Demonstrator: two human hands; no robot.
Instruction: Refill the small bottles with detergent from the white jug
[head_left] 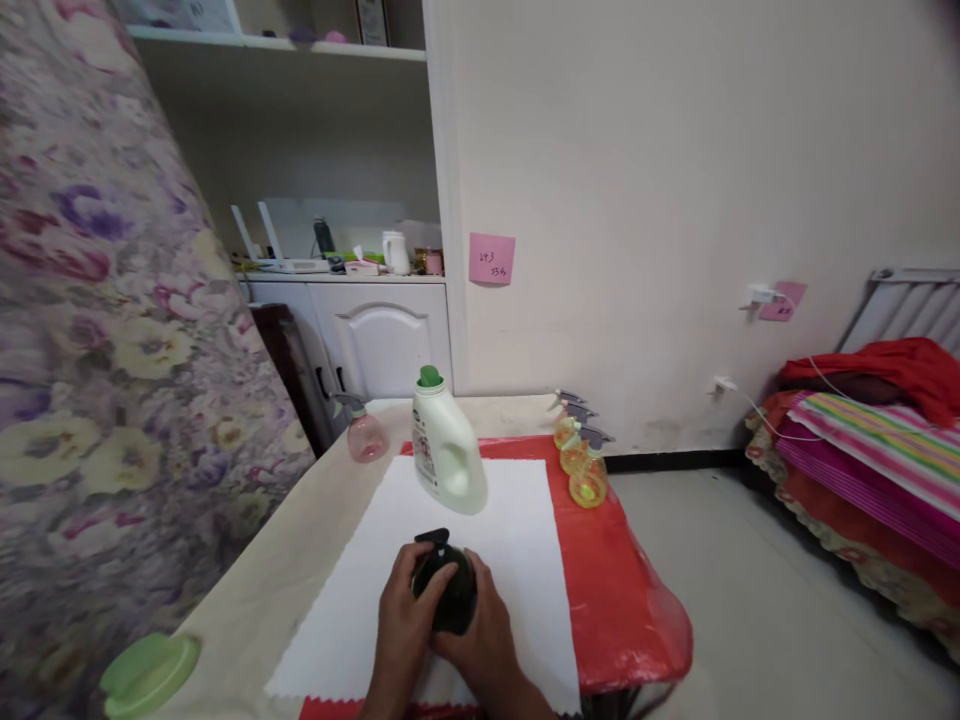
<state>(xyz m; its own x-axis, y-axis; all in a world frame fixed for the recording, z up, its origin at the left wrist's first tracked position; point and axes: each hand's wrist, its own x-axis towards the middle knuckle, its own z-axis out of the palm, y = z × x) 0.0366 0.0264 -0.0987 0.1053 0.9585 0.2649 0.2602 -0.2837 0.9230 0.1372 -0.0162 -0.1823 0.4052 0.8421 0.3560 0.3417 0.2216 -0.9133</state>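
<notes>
Both hands are closed round a dark spray bottle [459, 598] with a black trigger head, low over the white cloth [517, 560]. My left hand [407, 610] wraps its near-left side, with the thumb across the front below the head. From the right, my right hand [486, 622] grips the body and its lower part. Whether the bottle's base touches the cloth is hidden. Just beyond stands a large pale-green detergent jug [454, 455], upright, its green spout [429, 376] showing on top.
A pink spray bottle [366, 438] stands at the table's far left. Several yellow spray bottles [587, 484] line the right side on a red cover [607, 590]. A light green plastic dish [154, 672] lies near left. Beyond are a floral curtain [127, 350] and a cabinet [382, 335].
</notes>
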